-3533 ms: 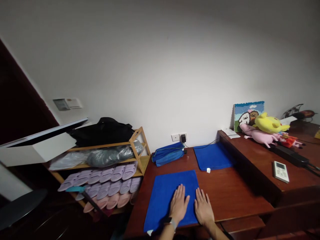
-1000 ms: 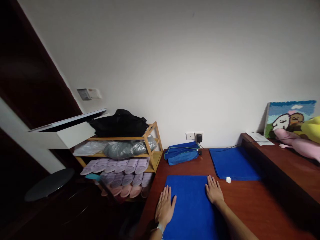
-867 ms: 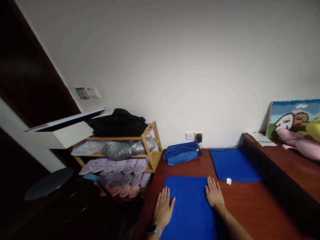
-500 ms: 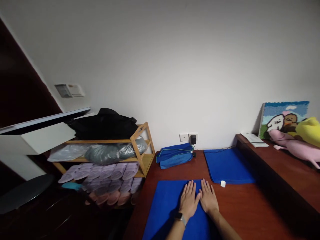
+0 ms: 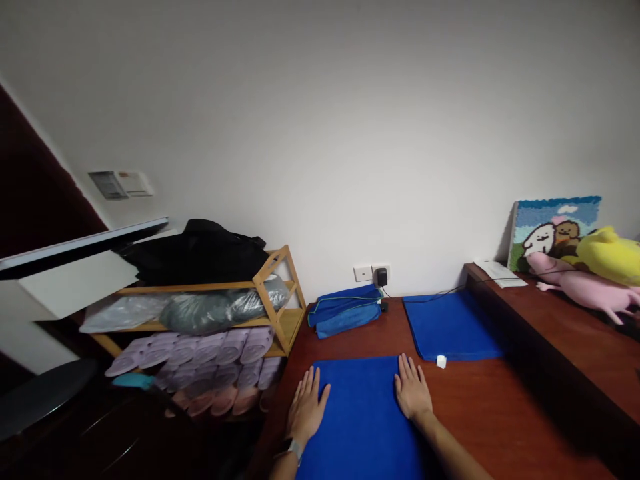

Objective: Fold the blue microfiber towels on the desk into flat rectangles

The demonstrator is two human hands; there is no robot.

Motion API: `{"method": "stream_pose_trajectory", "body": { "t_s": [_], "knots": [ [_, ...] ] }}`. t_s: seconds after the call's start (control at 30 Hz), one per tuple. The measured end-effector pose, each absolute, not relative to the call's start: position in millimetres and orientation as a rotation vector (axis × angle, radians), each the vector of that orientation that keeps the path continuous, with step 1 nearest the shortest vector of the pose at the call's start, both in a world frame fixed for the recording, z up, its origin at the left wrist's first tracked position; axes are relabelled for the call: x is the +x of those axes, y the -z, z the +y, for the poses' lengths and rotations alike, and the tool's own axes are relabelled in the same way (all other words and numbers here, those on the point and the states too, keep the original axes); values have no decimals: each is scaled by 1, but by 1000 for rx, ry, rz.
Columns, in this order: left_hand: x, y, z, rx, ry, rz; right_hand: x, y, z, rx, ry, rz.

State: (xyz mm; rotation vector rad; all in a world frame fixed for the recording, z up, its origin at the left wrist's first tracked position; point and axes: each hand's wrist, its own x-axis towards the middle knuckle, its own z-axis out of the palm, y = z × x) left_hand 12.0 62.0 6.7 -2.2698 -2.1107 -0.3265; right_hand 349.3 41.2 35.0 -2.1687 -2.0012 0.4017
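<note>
A blue cloth (image 5: 357,413) lies spread flat on the reddish-brown table (image 5: 480,407). My left hand (image 5: 307,407), with a watch at its wrist, lies palm down along the cloth's left edge, fingers stretched out. On the opposite edge rests my right hand (image 5: 413,388), flat, its fingers extended near the far right corner. Neither hand grips anything. Behind my right hand is a folded blue cloth (image 5: 453,327) with a white tag (image 5: 441,361) at its front edge.
Crumpled blue cloths (image 5: 345,313) lie by the wall below a plugged-in black adapter (image 5: 382,277). Its cable runs right toward a raised ledge with a pink plush toy (image 5: 580,280), a yellow plush toy (image 5: 607,257) and a picture (image 5: 555,227). Left stands a wooden rack (image 5: 280,300) holding slippers.
My left hand has slid left across the cloth, from beside my right hand to the left edge. My right hand stays at the right edge. The view has shifted slightly.
</note>
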Motion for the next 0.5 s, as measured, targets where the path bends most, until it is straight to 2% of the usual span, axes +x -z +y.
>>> {"method": "stream_pose_trajectory", "body": {
  "t_s": [0.13, 0.3, 0.5],
  "knots": [
    [12, -7, 59, -2266, 326, -2117, 357, -38, 38, -2073, -425, -1980],
    [11, -1, 61, -2258, 359, -2105, 423, -37, 52, -1899, -51, -1947],
    [6, 7, 65, -2248, 380, -2117, 525, -23, 98, -2289, 49, -1772]
  ]
}}
